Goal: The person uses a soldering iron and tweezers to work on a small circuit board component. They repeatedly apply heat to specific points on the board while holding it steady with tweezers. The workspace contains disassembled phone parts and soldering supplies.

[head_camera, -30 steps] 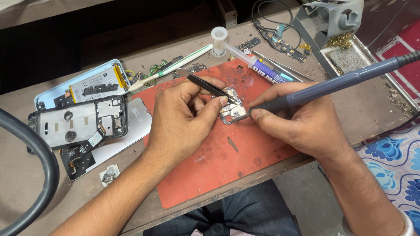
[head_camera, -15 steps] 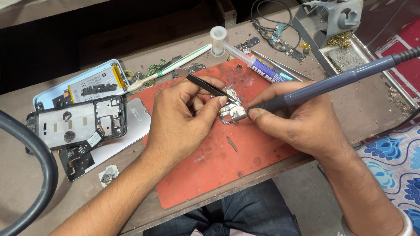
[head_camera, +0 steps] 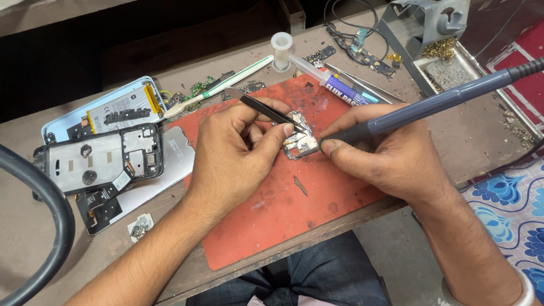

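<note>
Circuit board [head_camera: 300, 143] on red mat [head_camera: 283, 209], long axis toward upper left; left hand [head_camera: 235, 150] pinching tweezers [head_camera: 266, 110] onto it; right hand [head_camera: 391, 156] gripping soldering iron [head_camera: 430, 105], tip pointing left at board.

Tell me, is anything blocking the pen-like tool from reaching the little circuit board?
Nothing visible does. The right hand holds the soldering iron with its tip right at the small circuit board on the red mat. The left hand holds tweezers from the other side.

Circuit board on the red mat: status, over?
Left hand pinching tweezers onto circuit board. Right hand gripping soldering iron, tip at board's edge. Nothing blocking on red mat.
</note>
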